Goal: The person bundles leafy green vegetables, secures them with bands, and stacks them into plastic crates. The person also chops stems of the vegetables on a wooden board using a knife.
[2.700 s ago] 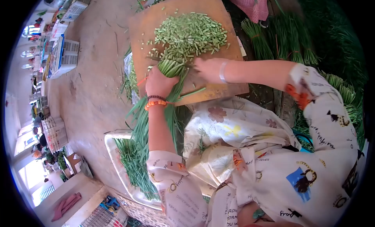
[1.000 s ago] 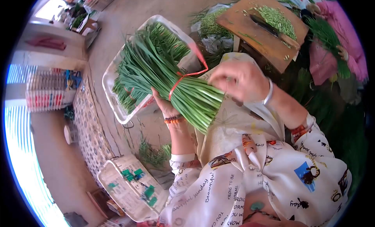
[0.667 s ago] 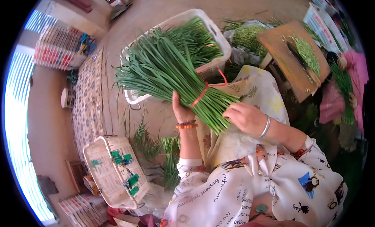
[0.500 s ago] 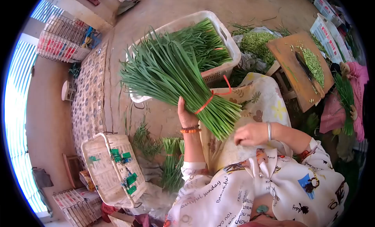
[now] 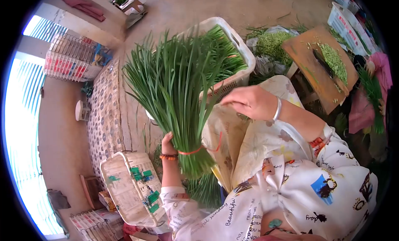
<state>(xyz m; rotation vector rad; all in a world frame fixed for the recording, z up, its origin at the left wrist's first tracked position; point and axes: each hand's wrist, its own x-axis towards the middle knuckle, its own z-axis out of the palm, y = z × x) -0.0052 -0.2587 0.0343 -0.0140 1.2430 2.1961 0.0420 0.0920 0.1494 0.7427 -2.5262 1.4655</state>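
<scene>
My left hand [image 5: 168, 144] is wrapped round a thick bundle of Chinese chives [image 5: 174, 91], just above its red tie [image 5: 190, 151]. The bundle stands nearly upright, leaves up and cut stems down, and the tie's loose end sticks out to the right. To the right of the leaves is my right hand [image 5: 251, 103], fingers bent together at the outer blades. What lies between those fingertips, if anything, is too small to make out. Behind the bundle, a white plastic crate [image 5: 245, 48] holds more chives [image 5: 226, 44]. A patterned apron cloth [image 5: 266, 129] covers my lap.
At the right, a wooden board [image 5: 309, 70] carries a knife [image 5: 322, 66] and chopped green pieces. Another person's hand [image 5: 370, 67] holds chives beside it. An overturned white crate [image 5: 124, 195] lies at lower left, and more chives [image 5: 203, 190] lie below my bundle.
My left hand has moved left and down, tipping the chives from a slant to nearly upright. My right hand has risen from near the stem ends to beside the leaves.
</scene>
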